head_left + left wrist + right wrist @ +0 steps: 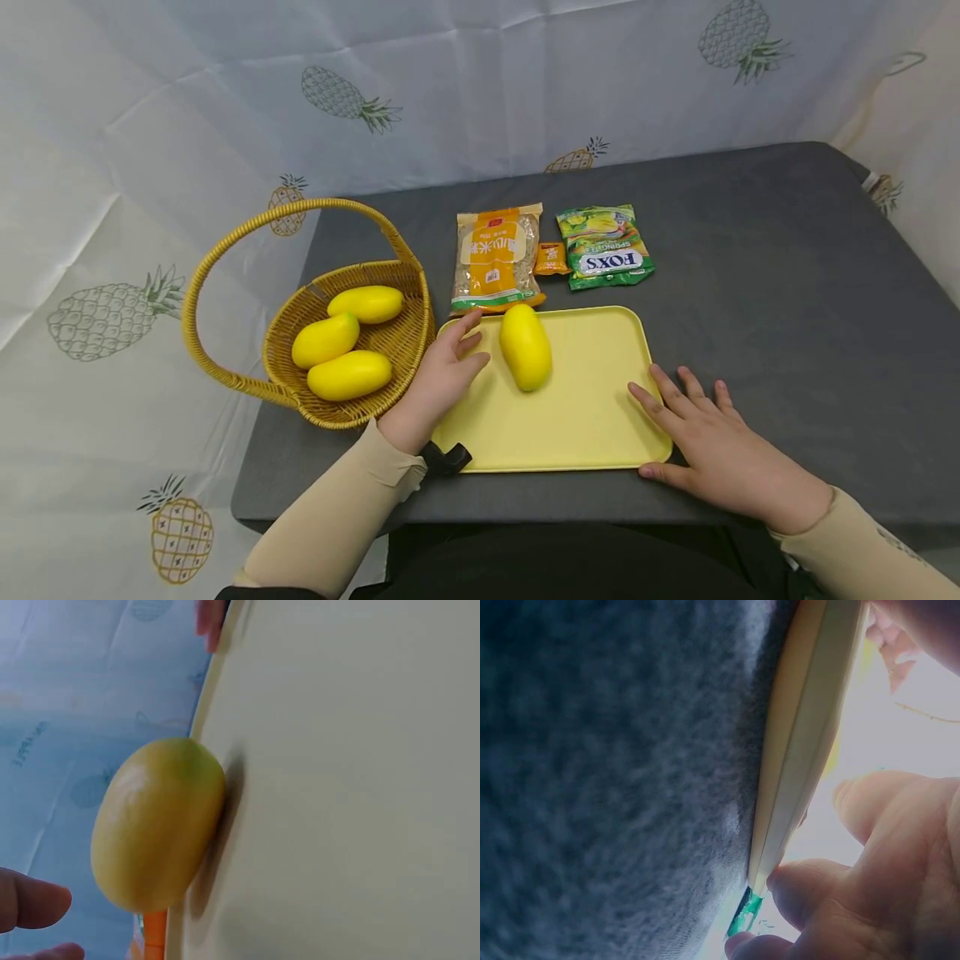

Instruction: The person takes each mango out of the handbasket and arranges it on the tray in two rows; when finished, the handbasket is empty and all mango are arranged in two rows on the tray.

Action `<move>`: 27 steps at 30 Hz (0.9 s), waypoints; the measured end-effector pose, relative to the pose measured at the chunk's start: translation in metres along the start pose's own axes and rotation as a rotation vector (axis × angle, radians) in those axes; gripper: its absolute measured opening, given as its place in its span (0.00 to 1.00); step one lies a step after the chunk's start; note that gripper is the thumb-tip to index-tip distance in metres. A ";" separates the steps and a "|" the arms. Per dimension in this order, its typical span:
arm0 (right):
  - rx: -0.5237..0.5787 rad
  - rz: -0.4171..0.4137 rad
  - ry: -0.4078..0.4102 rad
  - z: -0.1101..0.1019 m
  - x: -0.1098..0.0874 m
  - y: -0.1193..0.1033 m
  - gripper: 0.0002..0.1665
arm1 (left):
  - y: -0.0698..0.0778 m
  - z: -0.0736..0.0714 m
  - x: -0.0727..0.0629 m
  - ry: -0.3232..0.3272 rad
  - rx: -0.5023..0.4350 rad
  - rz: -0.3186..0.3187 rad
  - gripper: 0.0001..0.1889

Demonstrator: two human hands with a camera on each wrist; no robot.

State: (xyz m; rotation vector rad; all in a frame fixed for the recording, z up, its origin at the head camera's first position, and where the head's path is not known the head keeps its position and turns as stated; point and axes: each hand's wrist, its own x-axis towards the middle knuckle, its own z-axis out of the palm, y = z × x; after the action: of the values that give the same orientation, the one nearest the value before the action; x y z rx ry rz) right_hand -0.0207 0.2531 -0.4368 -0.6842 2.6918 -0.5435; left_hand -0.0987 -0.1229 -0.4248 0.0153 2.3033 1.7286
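A yellow mango [526, 348] lies on the pale yellow tray [592, 433], toward its back left. Over the tray's left side, my left hand [438, 379] reaches beside the mango with fingers loosely bent and nothing in them. In the left wrist view, a gap shows between the fingertips [45, 902] and the mango [157, 825], whose end is tinged green. My right hand [708, 446] spreads its fingers at the tray's right edge. Close up in the right wrist view, a fingertip [791, 889] meets the rim of the tray [799, 750].
Left of the tray stands a wicker basket [408, 333] with a tall arched handle, holding three mangoes [350, 376]. Behind the tray lie a bag of grain-like food [497, 258], a small orange packet [551, 259] and a green FOX'S bag [604, 247] on the dark grey tabletop [780, 275].
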 end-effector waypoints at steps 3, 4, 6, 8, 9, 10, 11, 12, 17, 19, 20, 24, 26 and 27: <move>0.003 0.003 -0.005 0.000 0.000 0.000 0.61 | -0.002 0.001 0.001 -0.003 0.012 -0.017 0.38; 0.004 0.004 -0.007 -0.001 0.000 0.000 0.61 | -0.003 0.001 0.001 -0.001 0.013 -0.024 0.38; 0.005 0.005 -0.010 -0.001 0.001 0.000 0.61 | -0.003 0.002 0.000 0.003 0.011 -0.034 0.38; 0.007 0.006 -0.013 -0.001 0.001 0.000 0.61 | -0.002 0.002 0.000 0.004 0.006 -0.035 0.37; 0.009 0.007 -0.015 -0.001 0.000 0.000 0.61 | -0.002 0.002 -0.001 0.003 0.004 -0.035 0.37; 0.010 0.007 -0.015 -0.001 0.000 0.001 0.61 | -0.001 0.002 -0.001 0.003 0.001 -0.035 0.37; 0.012 0.007 -0.016 -0.001 0.000 0.001 0.61 | -0.001 0.003 -0.001 0.002 -0.002 -0.037 0.37; 0.012 0.006 -0.017 -0.001 0.000 0.001 0.61 | 0.000 0.003 -0.001 0.000 -0.003 -0.038 0.37; 0.015 0.003 -0.015 -0.001 0.000 0.001 0.61 | 0.002 0.002 -0.003 -0.009 0.001 -0.035 0.37; 0.017 0.001 -0.016 -0.001 0.000 0.002 0.61 | 0.004 0.001 -0.005 -0.010 0.006 -0.024 0.37; 0.018 0.002 -0.017 -0.001 0.000 0.002 0.61 | 0.006 0.001 -0.006 -0.008 0.009 -0.016 0.37; 0.021 0.005 -0.025 0.000 0.001 0.003 0.62 | 0.015 -0.003 -0.012 0.000 0.001 0.015 0.36; 0.021 0.006 -0.028 0.000 0.001 0.003 0.62 | 0.020 -0.005 -0.016 -0.002 -0.013 0.030 0.36; 0.021 0.006 -0.028 0.000 0.001 0.004 0.62 | 0.023 -0.007 -0.018 -0.006 -0.020 0.040 0.36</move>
State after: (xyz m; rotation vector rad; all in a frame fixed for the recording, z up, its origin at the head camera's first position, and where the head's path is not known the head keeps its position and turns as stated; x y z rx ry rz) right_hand -0.0233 0.2556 -0.4382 -0.6732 2.6572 -0.5553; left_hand -0.0858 -0.1256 -0.3979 0.0632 2.2967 1.7685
